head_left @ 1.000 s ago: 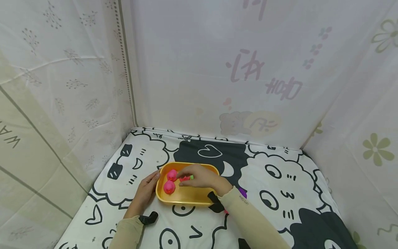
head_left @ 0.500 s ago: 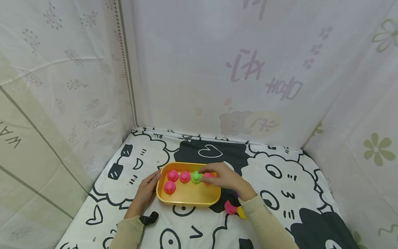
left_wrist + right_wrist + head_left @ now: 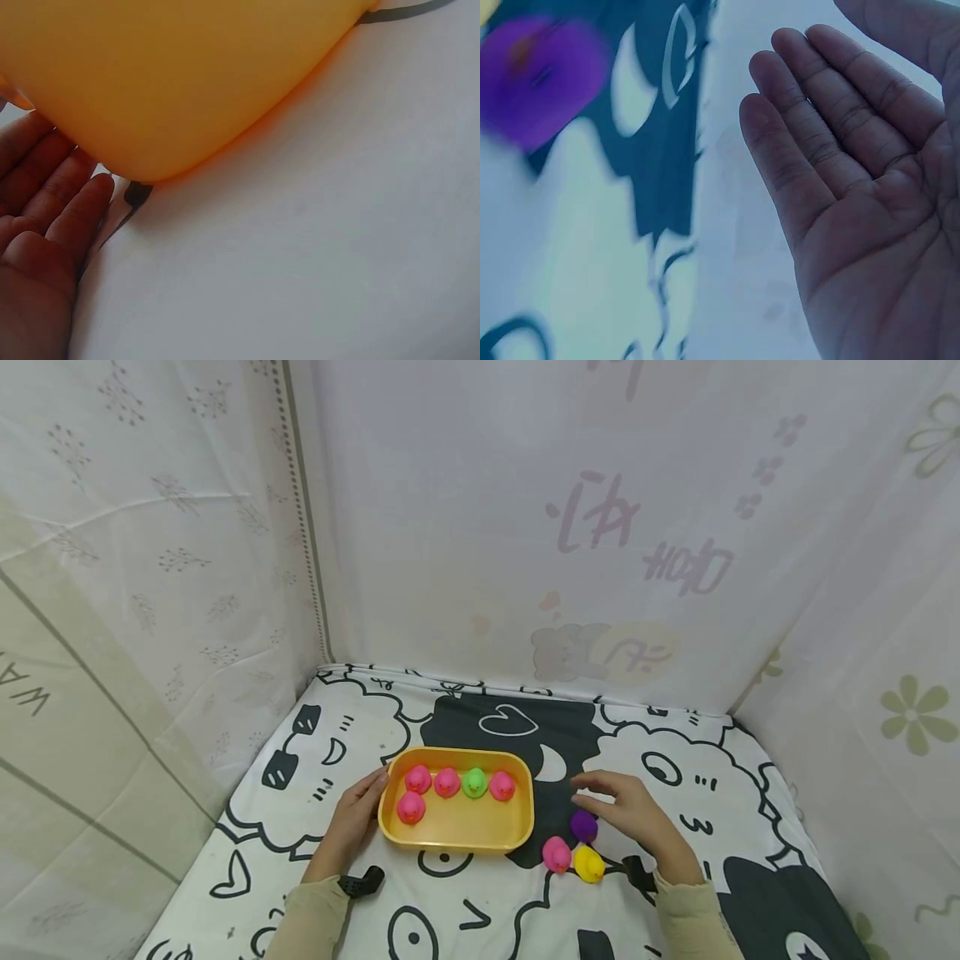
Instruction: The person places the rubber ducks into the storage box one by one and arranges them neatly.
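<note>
My left hand [image 3: 356, 817] touches the left end of a yellow tray [image 3: 457, 846], its fingers [image 3: 56, 180] fairly straight along the outer wall. In the tray stand several small rubber ducks: a green duck [image 3: 475, 783], a pink duck [image 3: 502, 786] to its right, another pink duck [image 3: 447, 782] to its left, and two more pink ones at the left end. My right hand [image 3: 636, 814] hovers to the right of the tray, holding nothing, with fingers extended. Just below its fingertips lies a purple duck [image 3: 584, 826], blurred in the right wrist view.
Outside the tray, near its lower right corner, are a loose pink duck [image 3: 557, 854] and a yellow duck [image 3: 588, 864]. A black-and-white cartoon cloth [image 3: 472, 914] covers the table. Pale patterned curtains [image 3: 450, 527] stand at the back and both sides.
My right hand has left the inside of the tray and moved right, over the loose ducks. The green duck and the rightmost pink duck now stand uncovered in the tray. My left hand stays put.
</note>
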A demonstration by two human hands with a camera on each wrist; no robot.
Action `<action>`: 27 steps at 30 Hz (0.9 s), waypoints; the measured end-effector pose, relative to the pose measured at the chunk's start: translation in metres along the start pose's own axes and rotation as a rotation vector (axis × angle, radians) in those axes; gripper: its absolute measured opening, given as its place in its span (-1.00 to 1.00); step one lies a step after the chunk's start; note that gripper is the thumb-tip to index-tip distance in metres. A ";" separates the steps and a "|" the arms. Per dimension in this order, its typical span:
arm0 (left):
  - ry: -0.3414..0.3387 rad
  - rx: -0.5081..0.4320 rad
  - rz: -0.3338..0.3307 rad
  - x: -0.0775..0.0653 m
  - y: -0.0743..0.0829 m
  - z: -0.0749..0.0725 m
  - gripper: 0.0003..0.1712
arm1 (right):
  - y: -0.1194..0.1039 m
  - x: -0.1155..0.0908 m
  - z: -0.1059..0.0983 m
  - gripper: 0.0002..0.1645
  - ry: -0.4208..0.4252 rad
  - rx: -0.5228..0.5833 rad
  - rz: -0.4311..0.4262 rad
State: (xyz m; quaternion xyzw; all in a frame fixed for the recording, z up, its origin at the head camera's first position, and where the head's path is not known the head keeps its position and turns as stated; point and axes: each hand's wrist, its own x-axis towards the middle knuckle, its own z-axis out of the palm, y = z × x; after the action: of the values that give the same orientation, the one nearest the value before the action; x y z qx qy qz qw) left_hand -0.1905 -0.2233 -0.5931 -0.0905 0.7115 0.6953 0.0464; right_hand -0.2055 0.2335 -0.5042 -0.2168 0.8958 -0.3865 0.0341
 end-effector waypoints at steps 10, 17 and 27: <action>0.001 -0.022 0.004 0.000 -0.003 0.000 -0.21 | 0.034 -0.028 0.013 -0.57 -0.064 0.101 0.110; -0.007 -0.019 0.011 -0.001 -0.004 0.000 -0.23 | 0.041 -0.031 0.023 -0.69 -0.092 0.093 0.175; -0.002 -0.023 0.002 0.001 -0.001 0.000 -0.23 | 0.042 -0.036 0.021 -0.64 -0.059 0.103 0.211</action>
State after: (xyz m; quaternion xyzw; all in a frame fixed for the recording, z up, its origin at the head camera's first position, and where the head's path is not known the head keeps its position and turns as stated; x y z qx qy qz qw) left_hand -0.1915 -0.2231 -0.5942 -0.0894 0.7034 0.7036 0.0454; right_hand -0.1831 0.2601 -0.5524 -0.1305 0.8913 -0.4196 0.1119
